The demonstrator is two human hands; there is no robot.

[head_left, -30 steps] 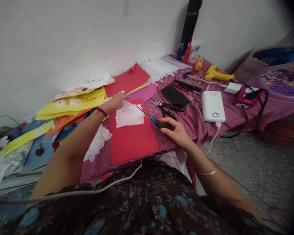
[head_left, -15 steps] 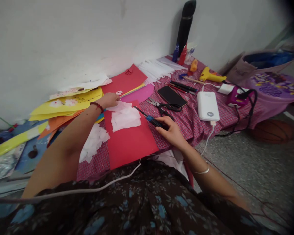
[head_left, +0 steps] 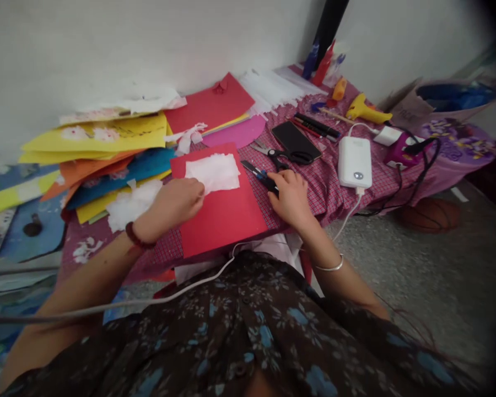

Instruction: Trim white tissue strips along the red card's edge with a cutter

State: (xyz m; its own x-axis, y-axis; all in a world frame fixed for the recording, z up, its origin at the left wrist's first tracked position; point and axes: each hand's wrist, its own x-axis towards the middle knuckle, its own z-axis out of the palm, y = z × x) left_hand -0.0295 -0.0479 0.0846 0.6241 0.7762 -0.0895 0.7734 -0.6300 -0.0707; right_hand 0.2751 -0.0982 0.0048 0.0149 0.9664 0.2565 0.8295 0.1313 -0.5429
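Room between left hand [head_left: 176,203], curled at white paper's [head_left: 219,173] edge, and right hand [head_left: 290,199] touching blue-black tool [head_left: 263,178]; grips unclear.

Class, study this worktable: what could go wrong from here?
The cutter by the right hand points towards the white paper and might snag it.
That paper looks thin, so the left hand could crease it.
The scissors appear to overlap the phone; lifting them might drag it.

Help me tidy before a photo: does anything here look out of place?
Small white scraps lie scattered near the left edge of the tablecloth, apart from the larger white pile, like stray offcuts. The tablecloth looks rumpled beside the power bank.
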